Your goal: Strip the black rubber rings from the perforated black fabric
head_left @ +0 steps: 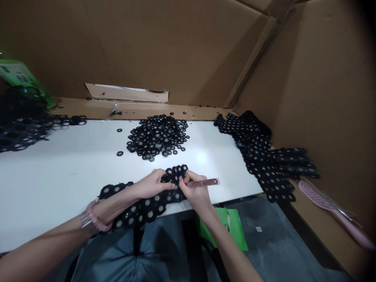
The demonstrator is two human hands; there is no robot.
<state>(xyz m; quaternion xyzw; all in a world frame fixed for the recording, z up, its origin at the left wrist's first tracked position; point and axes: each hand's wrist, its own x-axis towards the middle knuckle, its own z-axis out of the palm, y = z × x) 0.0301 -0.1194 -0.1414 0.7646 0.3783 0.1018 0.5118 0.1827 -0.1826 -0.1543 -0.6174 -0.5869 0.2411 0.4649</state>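
My left hand (153,184) is closed on a black strip with rows of pale round discs (150,208), its thumb lying across the top. The strip runs along the front edge of the white table and partly hangs over it toward my lap. In my right hand (197,195) is a slim reddish tool with a hole in its end (208,182). Its working tip is hidden between my fingers, close against the strip. Beyond my hands lies a heap of small black rings with pale centres (158,137).
On the table's (73,168) right lie folded black dotted strips (261,156); a pink hairbrush (323,203) lies on the cardboard ledge. Black punched-out sheets (23,131) and a green pack (22,76) stand at left. Cardboard walls (176,47) enclose the table. A green bag (235,227) is below.
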